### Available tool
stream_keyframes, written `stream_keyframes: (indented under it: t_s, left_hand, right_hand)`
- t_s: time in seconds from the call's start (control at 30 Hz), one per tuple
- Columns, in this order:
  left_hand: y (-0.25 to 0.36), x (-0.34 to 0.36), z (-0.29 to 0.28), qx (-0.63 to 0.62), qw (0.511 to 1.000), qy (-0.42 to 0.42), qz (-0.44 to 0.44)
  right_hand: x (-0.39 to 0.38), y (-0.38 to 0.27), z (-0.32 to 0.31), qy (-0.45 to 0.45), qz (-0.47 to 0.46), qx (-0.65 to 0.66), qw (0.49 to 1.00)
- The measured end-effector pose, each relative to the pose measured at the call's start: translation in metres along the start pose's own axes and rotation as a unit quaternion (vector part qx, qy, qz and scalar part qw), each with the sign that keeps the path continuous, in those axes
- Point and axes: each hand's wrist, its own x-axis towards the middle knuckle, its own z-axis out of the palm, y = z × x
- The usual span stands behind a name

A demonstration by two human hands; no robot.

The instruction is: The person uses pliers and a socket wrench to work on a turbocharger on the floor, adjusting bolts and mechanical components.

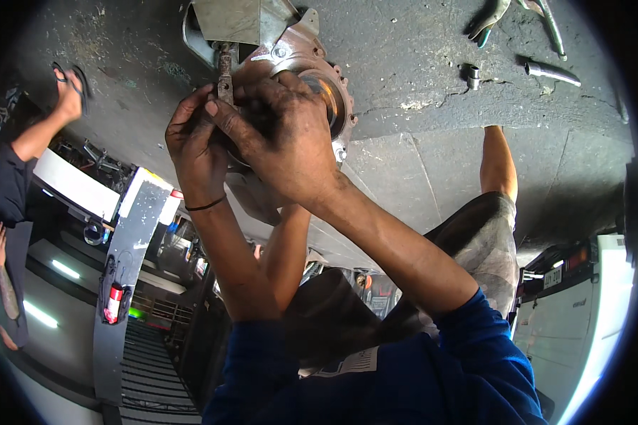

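Observation:
A rusty metal rod [225,83] with a flat, holed end hangs down from a grey metal bracket [230,20]. My left hand [195,149] is closed, its fingertips pinching the rod's lower end from the left. My right hand [290,142] is closed too, its thumb pressed at the same end and its fingers curled over beside it. Behind the right hand is a round, rusty metal housing [339,83] with a toothed rim and a copper-coloured inner ring. Its lower left part, and whatever lies under my fingers, is hidden by my hands.
On the grey concrete floor at the far right lie pliers [500,20], a small socket [473,76] and a metal tube [551,73]. My bent knee [500,166] is at right. Another person's sandalled foot [69,95] is at left, near a grey pillar [131,262].

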Motion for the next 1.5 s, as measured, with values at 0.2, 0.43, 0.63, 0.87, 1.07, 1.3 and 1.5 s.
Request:
stream_keyframes:
  t_s: [0.2,0.43,0.63,0.87,1.07,1.3,1.5]
  left_hand:
    - [0.002,0.004,-0.006,0.0,0.999,-0.031,-0.028]
    - [-0.002,-0.001,0.007,-0.015,1.0,0.026,0.0]
    - [0.003,-0.008,0.014,0.095,0.994,0.058,-0.011]
    - [0.004,-0.004,0.02,0.029,0.998,0.064,-0.007]
    - [0.004,-0.002,0.015,-0.001,1.0,0.016,-0.023]
    - [0.022,0.004,0.016,0.276,0.96,-0.031,0.022]
    - [0.014,0.008,0.005,0.328,0.938,-0.057,0.094]
  right_hand:
    - [0.009,0.002,0.0,-0.015,-0.002,0.04,0.999]
    - [0.015,-0.003,-0.004,-0.044,0.043,0.039,0.997]
    - [0.014,0.001,-0.005,-0.017,0.031,0.037,0.999]
    - [0.007,0.008,-0.012,-0.036,-0.025,0.062,0.997]
    - [0.012,0.006,-0.009,-0.025,0.009,0.124,0.992]
    - [0.014,-0.001,-0.014,-0.057,0.132,0.098,0.985]
    - [0.011,0.002,-0.011,-0.045,0.092,0.106,0.989]
